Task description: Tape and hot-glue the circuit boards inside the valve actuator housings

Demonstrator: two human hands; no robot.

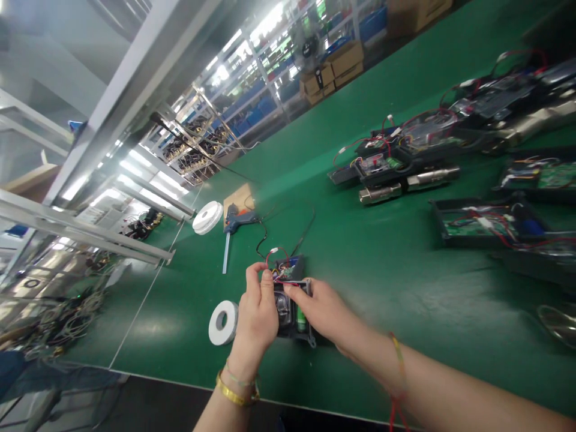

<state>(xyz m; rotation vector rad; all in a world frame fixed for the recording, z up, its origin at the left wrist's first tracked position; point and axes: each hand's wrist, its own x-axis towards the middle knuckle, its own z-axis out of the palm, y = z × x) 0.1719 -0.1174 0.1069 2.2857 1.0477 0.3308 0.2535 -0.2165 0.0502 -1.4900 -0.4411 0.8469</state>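
Both hands are on a dark electronics housing, which lies opened on the green bench near its front edge. Inside it a green cylindrical cell shows, with a circuit board and thin red wires at the far part. My left hand pinches at the left upper side by the wires; what exactly its fingertips hold is hidden. My right hand grips the housing's right wall, thumb over the inner edge. A white tape roll lies just left of my left hand.
Beyond my hands lie a glue gun with its glue stick and cable, and a white spool. At right are several opened housings with wires and metal fittings. A metal shelf frame rises at left.
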